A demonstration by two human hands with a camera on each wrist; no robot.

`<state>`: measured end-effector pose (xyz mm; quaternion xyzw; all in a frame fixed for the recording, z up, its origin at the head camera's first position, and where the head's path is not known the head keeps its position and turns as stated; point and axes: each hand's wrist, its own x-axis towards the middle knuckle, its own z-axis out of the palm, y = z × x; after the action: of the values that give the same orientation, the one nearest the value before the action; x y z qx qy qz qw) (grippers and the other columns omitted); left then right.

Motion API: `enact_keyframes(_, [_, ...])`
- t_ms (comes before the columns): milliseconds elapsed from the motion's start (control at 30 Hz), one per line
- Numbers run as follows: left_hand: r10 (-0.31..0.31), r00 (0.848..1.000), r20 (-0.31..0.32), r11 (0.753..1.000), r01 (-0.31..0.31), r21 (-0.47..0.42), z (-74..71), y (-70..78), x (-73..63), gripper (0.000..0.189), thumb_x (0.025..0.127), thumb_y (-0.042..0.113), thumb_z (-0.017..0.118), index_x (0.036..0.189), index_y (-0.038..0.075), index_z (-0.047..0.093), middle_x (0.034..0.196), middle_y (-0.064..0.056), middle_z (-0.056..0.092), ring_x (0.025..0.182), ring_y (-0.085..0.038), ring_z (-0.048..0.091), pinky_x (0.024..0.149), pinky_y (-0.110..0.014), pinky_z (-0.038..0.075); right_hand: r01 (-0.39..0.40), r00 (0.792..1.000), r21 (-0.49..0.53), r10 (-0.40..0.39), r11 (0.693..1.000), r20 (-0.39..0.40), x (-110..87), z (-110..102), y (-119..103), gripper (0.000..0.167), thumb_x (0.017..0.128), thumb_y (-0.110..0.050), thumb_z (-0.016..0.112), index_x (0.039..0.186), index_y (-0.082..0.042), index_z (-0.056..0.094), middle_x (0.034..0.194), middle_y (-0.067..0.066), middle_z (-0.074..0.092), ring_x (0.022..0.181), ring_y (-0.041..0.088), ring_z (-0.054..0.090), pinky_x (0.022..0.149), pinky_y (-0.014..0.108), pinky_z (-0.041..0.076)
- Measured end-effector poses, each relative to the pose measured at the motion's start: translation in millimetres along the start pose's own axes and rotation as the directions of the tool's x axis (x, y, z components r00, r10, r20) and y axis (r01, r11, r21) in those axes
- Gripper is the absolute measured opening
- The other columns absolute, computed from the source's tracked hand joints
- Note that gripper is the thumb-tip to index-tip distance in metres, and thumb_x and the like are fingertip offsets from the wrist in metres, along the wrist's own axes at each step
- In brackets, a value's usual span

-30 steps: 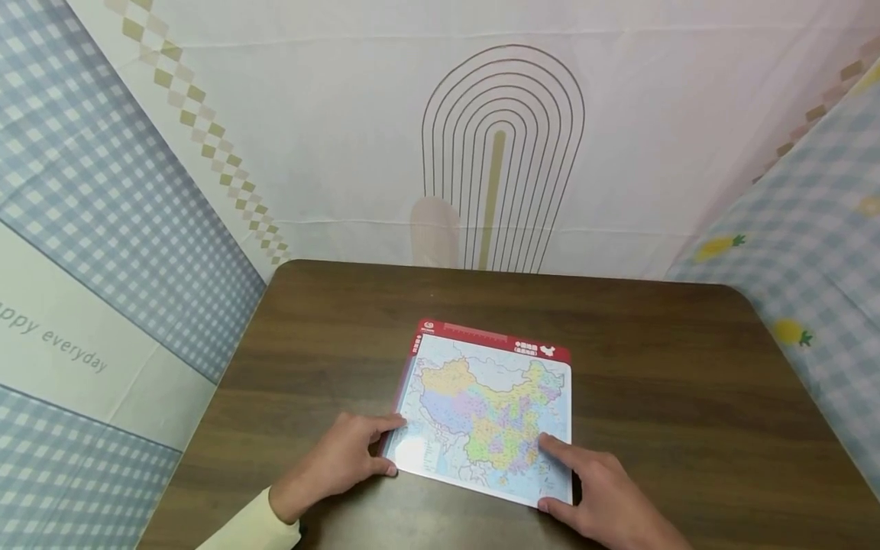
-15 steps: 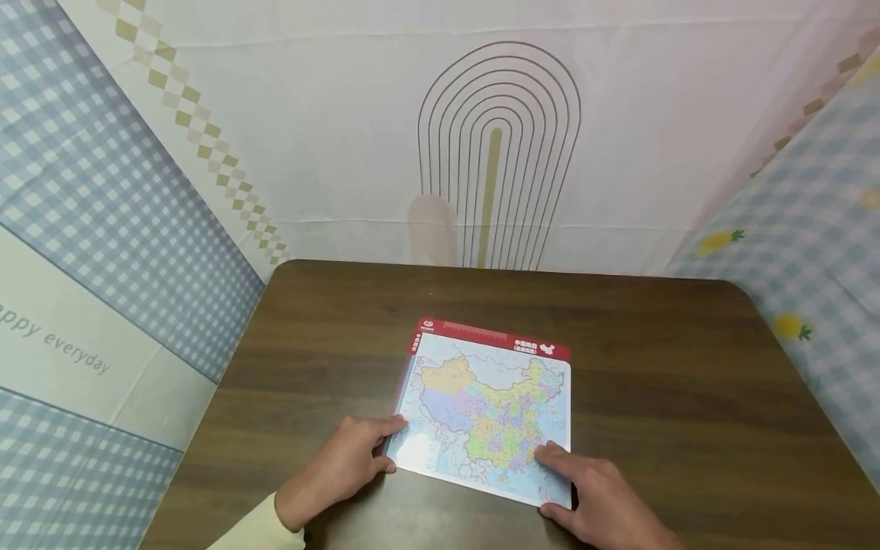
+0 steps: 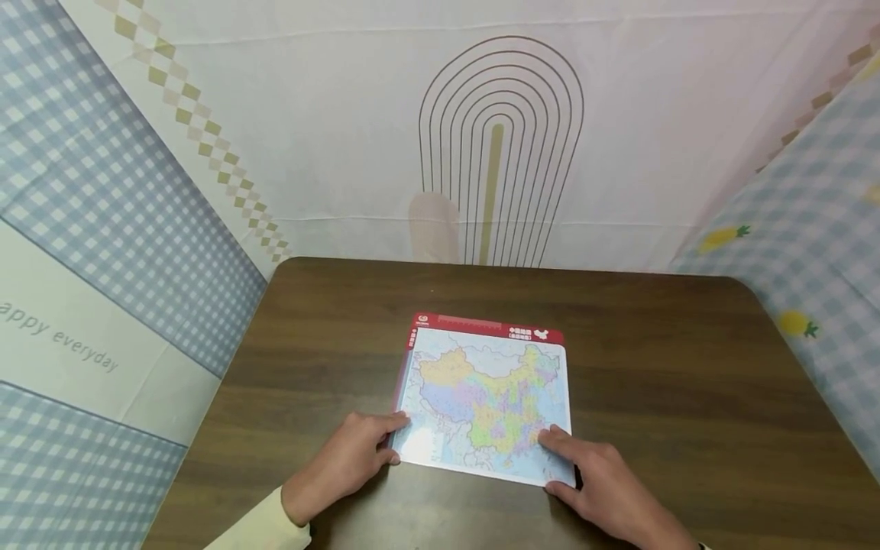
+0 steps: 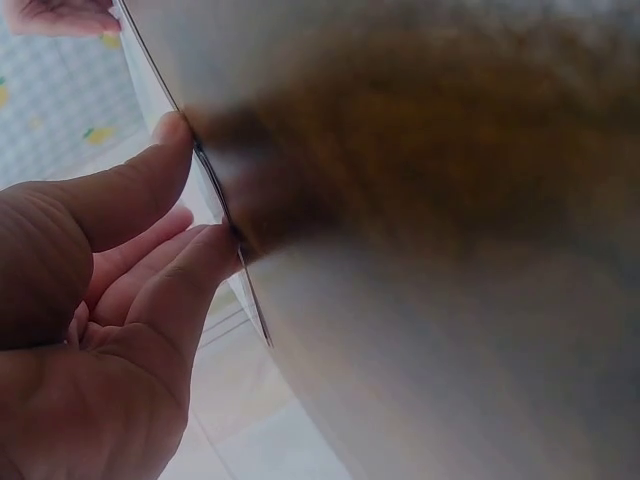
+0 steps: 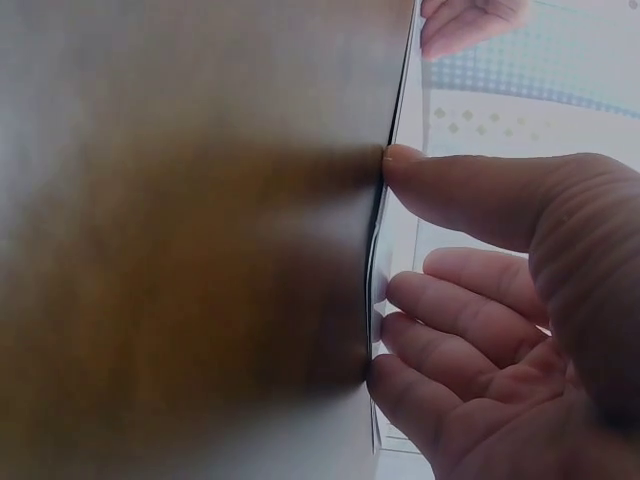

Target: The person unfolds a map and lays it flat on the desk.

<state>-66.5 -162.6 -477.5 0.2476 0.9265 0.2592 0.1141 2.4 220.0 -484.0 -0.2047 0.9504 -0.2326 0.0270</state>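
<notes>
A thin map sheet of China (image 3: 491,405) with a red top border lies on the brown wooden table, tilted slightly in the head view. At its lower left corner is my left hand (image 3: 349,458), forefinger on the left margin and thumb at the bottom edge. My right hand (image 3: 605,485) rests on the lower right corner, its forefinger lying over the printed face and its thumb by the bottom edge. In both wrist views the sheet (image 4: 160,75) appears edge-on against the tabletop, with fingertips (image 5: 405,165) right at its edge.
The dark wooden table (image 3: 653,359) has rounded far corners. A white cloth (image 3: 330,130) with line arches hangs behind it. Blue checked cloths hang at the left (image 3: 124,145) and right (image 3: 818,252).
The map sheet has turned slightly counterclockwise, its right side moving away from the person, with both hands staying at its lower corners. The camera view has shifted a little.
</notes>
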Motion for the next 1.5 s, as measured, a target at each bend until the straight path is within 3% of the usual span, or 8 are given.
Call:
enact_keyframes(167, [-0.005,1.0,-0.01,1.0,0.005,0.014,-0.1,1.8,1.5,0.053,0.081,0.009,0.091,0.132,0.005,0.074,0.135,-0.013,0.072,0.103,-0.011,0.071,0.08,-0.029,0.059,-0.007,1.0,-0.003,0.008,1.0,0.013,5.2,-2.7,3.3,0.064,0.083,-0.02,0.091,0.141,-0.008,0.068,0.139,0.014,0.07,0.126,0.027,0.069,0.093,0.044,0.061])
enact_keyframes(300, [-0.003,1.0,-0.014,1.0,0.004,0.024,1.6,2.6,1.6,0.052,0.081,0.009,0.091,0.131,0.006,0.075,0.132,-0.013,0.074,0.09,-0.007,0.066,0.074,-0.025,0.056,-0.024,0.999,-0.001,0.024,1.0,0.029,7.7,-2.8,4.9,0.064,0.084,-0.019,0.091,0.142,-0.008,0.067,0.141,0.014,0.069,0.128,0.027,0.068,0.095,0.045,0.06])
enact_keyframes(600, [0.034,0.999,-0.008,0.999,-0.033,0.033,6.3,8.2,1.8,0.044,0.082,0.007,0.09,0.124,0.008,0.078,0.131,-0.01,0.075,0.076,-0.005,0.058,0.066,-0.02,0.048,-0.009,1.0,-0.011,0.009,1.0,-0.006,12.5,-6.5,14.9,0.061,0.084,-0.01,0.089,0.14,-0.003,0.067,0.139,0.018,0.069,0.127,0.03,0.068,0.096,0.047,0.059])
enact_keyframes(800, [0.07,0.998,-0.008,0.997,-0.069,0.036,8.2,13.0,3.5,0.035,0.081,0.005,0.09,0.114,0.011,0.079,0.11,-0.002,0.08,0.071,-0.004,0.054,0.064,-0.019,0.046,-0.012,1.0,-0.023,0.011,1.0,-0.027,17.6,-11.6,23.3,0.06,0.083,-0.005,0.089,0.139,-0.002,0.067,0.139,0.018,0.069,0.127,0.03,0.068,0.096,0.048,0.059])
enact_keyframes(1033, [0.046,0.998,0.051,0.998,-0.048,0.038,11.0,23.3,5.4,0.026,0.084,0.01,0.089,0.108,0.013,0.079,0.082,0.006,0.069,0.065,-0.005,0.051,0.062,-0.019,0.043,-0.026,0.999,-0.039,0.026,0.999,-0.02,23.8,-18.5,35.4,0.06,0.084,-0.003,0.087,0.14,-0.002,0.067,0.141,0.018,0.068,0.128,0.031,0.067,0.096,0.047,0.059])
enact_keyframes(1200, [0.029,0.998,0.052,0.996,-0.033,0.084,14.9,31.2,6.2,0.034,0.082,0.019,0.092,0.114,0.014,0.082,0.082,0.007,0.073,0.064,-0.003,0.049,0.063,-0.02,0.043,-0.064,0.998,-0.042,0.065,0.997,0.012,31.2,-23.4,44.2,0.059,0.087,-0.006,0.086,0.142,-0.002,0.065,0.142,0.018,0.067,0.127,0.034,0.068,0.096,0.048,0.058])
enact_keyframes(1500, [0.082,0.996,0.039,0.985,-0.087,0.148,20.6,42.6,9.1,0.02,0.082,0.024,0.092,0.094,0.017,0.078,0.071,0.013,0.064,0.059,-0.002,0.045,0.059,-0.018,0.04,-0.119,0.993,-0.004,0.119,0.993,0.023,46.9,-28.7,62.4,0.058,0.089,-0.006,0.084,0.144,-0.004,0.064,0.144,0.021,0.065,0.126,0.037,0.068,0.093,0.05,0.059])
